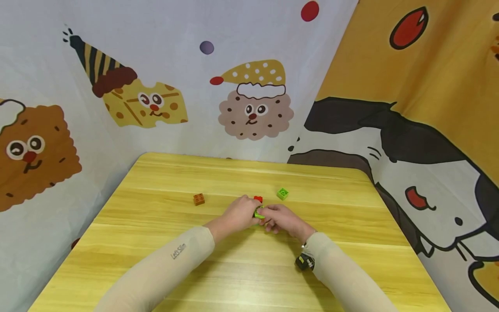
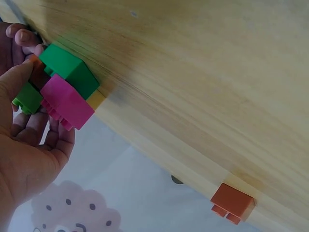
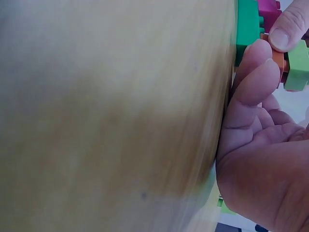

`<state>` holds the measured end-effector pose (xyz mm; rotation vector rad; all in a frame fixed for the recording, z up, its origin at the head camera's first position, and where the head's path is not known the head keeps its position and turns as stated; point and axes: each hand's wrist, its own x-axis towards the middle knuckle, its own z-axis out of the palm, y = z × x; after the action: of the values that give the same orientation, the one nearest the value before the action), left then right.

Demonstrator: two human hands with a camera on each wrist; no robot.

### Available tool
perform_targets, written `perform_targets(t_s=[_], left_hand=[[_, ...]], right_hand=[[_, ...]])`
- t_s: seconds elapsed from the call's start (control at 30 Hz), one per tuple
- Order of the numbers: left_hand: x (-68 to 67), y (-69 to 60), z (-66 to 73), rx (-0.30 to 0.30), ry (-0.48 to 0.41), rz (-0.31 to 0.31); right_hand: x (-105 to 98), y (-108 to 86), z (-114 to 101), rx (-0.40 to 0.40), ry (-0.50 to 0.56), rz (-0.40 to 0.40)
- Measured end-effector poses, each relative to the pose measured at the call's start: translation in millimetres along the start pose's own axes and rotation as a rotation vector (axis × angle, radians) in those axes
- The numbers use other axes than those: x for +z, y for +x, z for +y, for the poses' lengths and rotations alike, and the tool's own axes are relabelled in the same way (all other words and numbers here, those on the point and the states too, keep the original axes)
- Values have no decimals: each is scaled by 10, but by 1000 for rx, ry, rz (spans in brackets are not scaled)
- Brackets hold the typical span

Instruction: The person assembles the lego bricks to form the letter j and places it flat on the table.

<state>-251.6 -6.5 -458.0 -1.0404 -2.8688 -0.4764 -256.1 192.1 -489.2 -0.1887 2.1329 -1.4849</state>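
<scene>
Left grip (image 1: 241,212) and right grip (image 1: 287,220) both clasp the bunched bricks (image 2: 67,101); uneven pressure could part them. Slack holding might drop them.

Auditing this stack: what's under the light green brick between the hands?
An orange brick, then a green brick nearest the table. Fingers partly cover the orange brick, hiding how they join.

Behind the far edge of the wooden tabletop (image 1: 249,275) hangs a white cloth (image 1: 167,26). Printed on it are a cheese (image 1: 171,104) in a striped hat (image 1: 95,63), above the far left corner; a round biscuit (image 1: 255,130) in a spotted hat (image 1: 257,73), above the far edge; and a brown biscuit (image 1: 46,147), past the left edge. Past the right edge, an ochre cloth (image 1: 358,65) bears a black-and-white animal (image 1: 421,147).
</scene>
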Motion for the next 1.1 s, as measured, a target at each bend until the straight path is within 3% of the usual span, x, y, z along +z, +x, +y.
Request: perform_targets(t_s=[0.4, 0.77, 1.1], left_hand=[[20, -31, 13, -10, 24, -21], [12, -40, -8, 21, 59, -25], [67, -55, -27, -19, -42, -19]], right_hand=[[2, -27, -23, 0, -3, 2], [-1, -44, -88, 20, 16, -36], [-7, -49, -81, 27, -5, -30]])
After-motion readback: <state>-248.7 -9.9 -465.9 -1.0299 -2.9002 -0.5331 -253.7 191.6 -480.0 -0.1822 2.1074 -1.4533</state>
